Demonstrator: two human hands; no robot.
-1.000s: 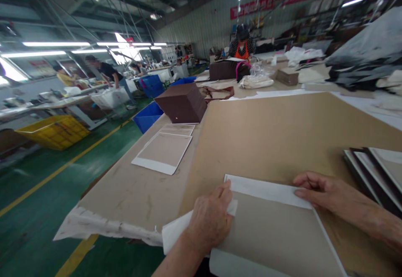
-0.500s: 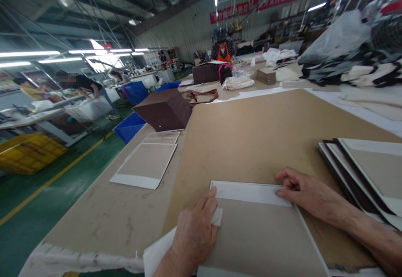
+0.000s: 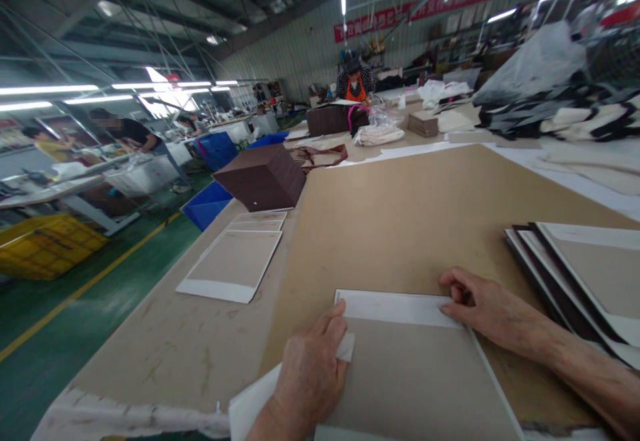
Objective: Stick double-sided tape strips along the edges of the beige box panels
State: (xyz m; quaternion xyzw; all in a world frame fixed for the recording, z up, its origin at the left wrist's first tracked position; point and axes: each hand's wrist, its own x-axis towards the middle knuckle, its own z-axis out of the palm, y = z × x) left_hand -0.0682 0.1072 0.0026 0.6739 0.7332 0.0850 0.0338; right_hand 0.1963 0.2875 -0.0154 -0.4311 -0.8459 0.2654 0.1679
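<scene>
A grey-beige board panel with a white band along its far edge lies in front of me. My left hand rests over its left edge, fingertips near the far left corner. A white piece of paper or thin cloth is gripped in that hand, sticking out by the fingers and below the wrist. At the far right corner, my right hand has its fingers curled, thumb and forefinger pinching the panel's edge. The undersides of both hands are hidden.
A brown board covers much of the table. Similar panels are stacked to the right, and more panels lie at left. A tall dark brown stack stands beyond them. A co-worker in an orange apron is across the table.
Both hands and the panel have stayed practically in place. The view has shifted very slightly.
</scene>
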